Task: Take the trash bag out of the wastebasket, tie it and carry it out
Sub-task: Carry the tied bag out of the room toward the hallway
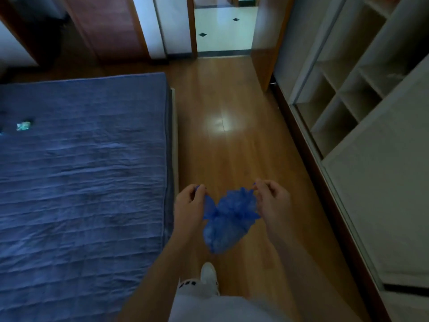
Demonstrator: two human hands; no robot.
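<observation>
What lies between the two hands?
In the head view, the crumpled blue plastic trash bag hangs between the left hand and right hand, both pinching it.

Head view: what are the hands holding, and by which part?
The small blue plastic trash bag, by its gathered top: the left hand pinches one end of the mouth, the right hand the other; the filled body hangs below.

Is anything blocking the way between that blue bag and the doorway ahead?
Nothing visible does. The blue bag, held by the left hand and right hand, faces bare wood floor running between the bed and wardrobe to the open doorway.
</observation>
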